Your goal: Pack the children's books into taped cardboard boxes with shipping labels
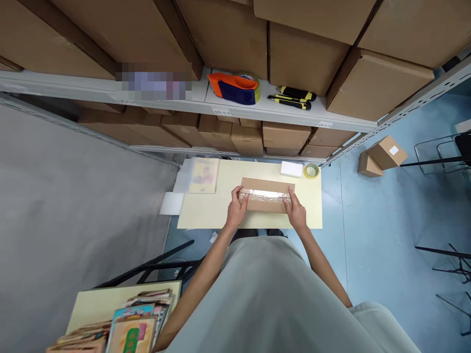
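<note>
A flat brown cardboard box lies on a pale yellow table, with a strip of clear tape running along its top seam. My left hand grips the box's left end, fingers curled over the edge. My right hand holds the right end the same way, fingers pressed on the tape's end.
A roll of tape and a white pad lie at the table's far right. A bagged item sits far left. The shelf holds a tape dispenser, utility knives and cardboard boxes. Stacked booklets lie near left.
</note>
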Demonstrator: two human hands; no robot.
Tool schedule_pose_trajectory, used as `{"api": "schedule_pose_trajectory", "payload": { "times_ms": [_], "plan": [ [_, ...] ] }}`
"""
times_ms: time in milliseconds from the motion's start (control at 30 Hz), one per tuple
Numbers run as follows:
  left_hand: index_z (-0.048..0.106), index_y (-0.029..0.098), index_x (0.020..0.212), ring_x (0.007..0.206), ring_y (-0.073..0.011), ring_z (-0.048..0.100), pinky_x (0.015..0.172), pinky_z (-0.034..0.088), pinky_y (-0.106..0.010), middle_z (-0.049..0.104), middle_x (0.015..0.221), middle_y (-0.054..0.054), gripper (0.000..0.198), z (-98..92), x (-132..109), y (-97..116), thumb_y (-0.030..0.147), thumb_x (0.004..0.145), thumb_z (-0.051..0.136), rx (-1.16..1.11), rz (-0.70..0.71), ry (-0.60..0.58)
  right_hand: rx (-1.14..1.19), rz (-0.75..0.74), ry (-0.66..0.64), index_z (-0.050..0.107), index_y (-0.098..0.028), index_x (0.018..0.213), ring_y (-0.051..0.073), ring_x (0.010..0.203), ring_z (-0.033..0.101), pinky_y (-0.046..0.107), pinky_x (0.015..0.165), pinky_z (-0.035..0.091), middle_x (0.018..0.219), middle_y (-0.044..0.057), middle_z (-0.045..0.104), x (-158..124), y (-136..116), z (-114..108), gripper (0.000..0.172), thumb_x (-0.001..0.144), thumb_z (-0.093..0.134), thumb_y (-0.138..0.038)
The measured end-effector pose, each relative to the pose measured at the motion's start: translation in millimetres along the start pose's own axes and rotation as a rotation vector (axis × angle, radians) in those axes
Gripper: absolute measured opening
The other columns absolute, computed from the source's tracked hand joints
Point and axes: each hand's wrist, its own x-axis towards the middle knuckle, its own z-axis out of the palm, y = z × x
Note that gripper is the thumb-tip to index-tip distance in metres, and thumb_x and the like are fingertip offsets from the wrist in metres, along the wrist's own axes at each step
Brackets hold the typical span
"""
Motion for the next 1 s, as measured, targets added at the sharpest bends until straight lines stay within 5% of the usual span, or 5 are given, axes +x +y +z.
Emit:
{"api": "schedule_pose_trajectory", "payload": {
  "times_ms": [267,433,600,733,1000],
  "plan": [
    [0.044,0.025,0.155,0.113,-0.0354,0.076,0.092,0.057,-0.045,0.068,0.148,-0.015,0.059,-13.3,-18,-4,0.060,0.107,0.043,0.032,-0.027,-0.098,0.018,0.060,0.041,0.033,-0.038,0.174,0.031,0.140,0.067,0.045,0.103,0.064,0.169,0.001,0.052,-34,-1,9,0.063,0.113,0.040,-0.053],
    [0.045,0.024,0.155,0.136,-0.0353,0.068,0.107,0.056,-0.049,0.062,0.158,-0.016,0.057,-25.7,-23,18,0.055,0.108,0.045,-0.010,0.044,-0.193,0.117,0.118,0.148,0.037,-0.031,0.172,0.030,0.139,0.068,0.046,0.106,0.062,0.163,0.005,0.060,-45,-6,1,0.066,0.112,0.038,-0.057],
    [0.044,0.025,0.158,0.160,-0.0304,0.045,0.127,0.043,-0.050,0.044,0.174,-0.013,0.056,-61.5,-22,42,0.052,0.110,0.048,-0.056,0.217,-0.177,0.141,0.107,0.227,0.037,-0.026,0.173,0.031,0.143,0.065,0.047,0.112,0.059,0.166,0.007,0.056,-43,-36,-15,0.069,0.112,0.037,-0.059],
    [0.042,0.024,0.159,0.157,-0.0311,0.050,0.124,0.047,-0.050,0.049,0.171,-0.014,0.057,-85.9,-9,27,0.053,0.110,0.047,-0.064,0.161,-0.224,0.104,0.091,0.201,0.039,-0.029,0.172,0.030,0.145,0.064,0.047,0.113,0.059,0.165,0.004,0.057,-39,-66,-5,0.065,0.112,0.039,-0.056],
    [0.036,0.022,0.163,0.156,-0.0311,0.050,0.124,0.048,-0.049,0.047,0.171,-0.017,0.063,-51.4,0,13,0.051,0.109,0.049,-0.127,0.251,-0.407,-0.052,0.208,0.281,0.040,-0.027,0.172,0.032,0.124,0.076,0.045,0.096,0.065,0.152,0.009,0.069,-51,-46,-19,0.065,0.112,0.035,-0.053]
  ]
}}
